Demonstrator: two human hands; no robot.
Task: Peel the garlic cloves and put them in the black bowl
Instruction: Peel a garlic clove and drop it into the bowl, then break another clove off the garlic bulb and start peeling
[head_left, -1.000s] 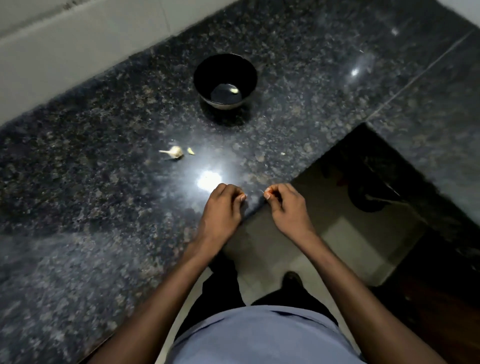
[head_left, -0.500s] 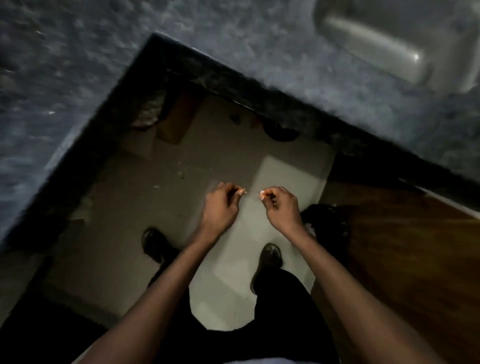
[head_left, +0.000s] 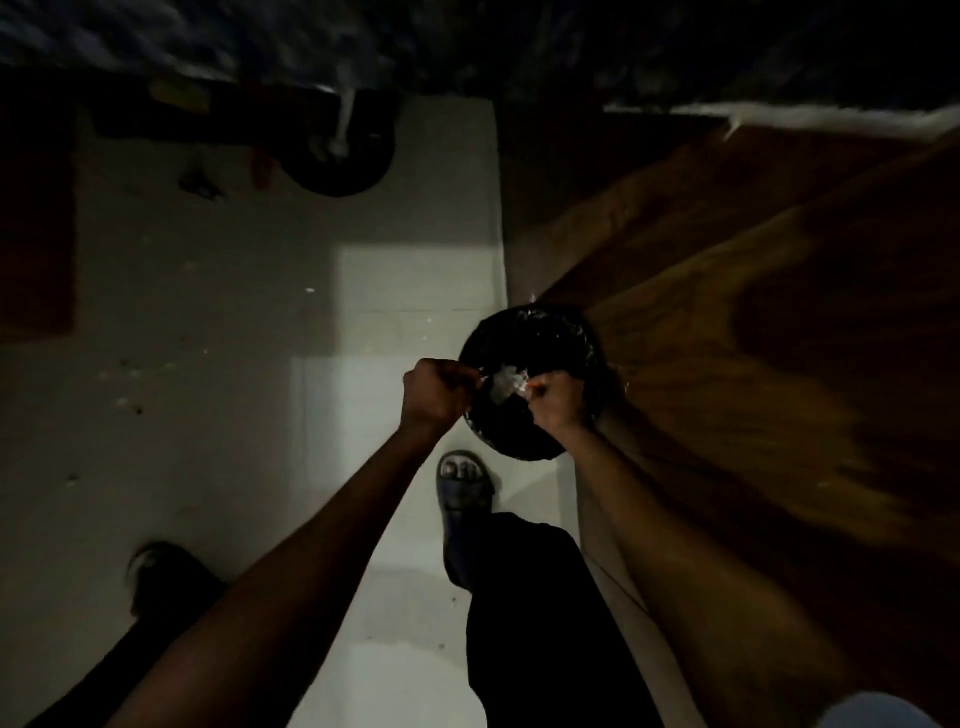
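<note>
The head view is looking down at the floor, and both hands are reaching over a round black bin (head_left: 535, 332) lined with a shiny bag. The left hand (head_left: 434, 395) is curling its fingers tightly and seems to be pinching something small at the fingertips. The right hand (head_left: 556, 402) is curling the same way. What each one is holding I cannot tell, because the picture is dark and blurred. Between the two hands a pale, thin scrap (head_left: 505, 383) is showing; I am judging it to be garlic skin, either falling or lying in the bin.

The garlic clove itself I am not seeing clearly; probably it is hidden inside one of the hands. The black bowl and the desk top are not visible from this angle.

About handling, I am expecting the clove to be small, light and firm, but slippery once it is bare. The skin is papery and tears easily. I would be holding the clove by its sides and pulling the skin from the pointed end.
</note>
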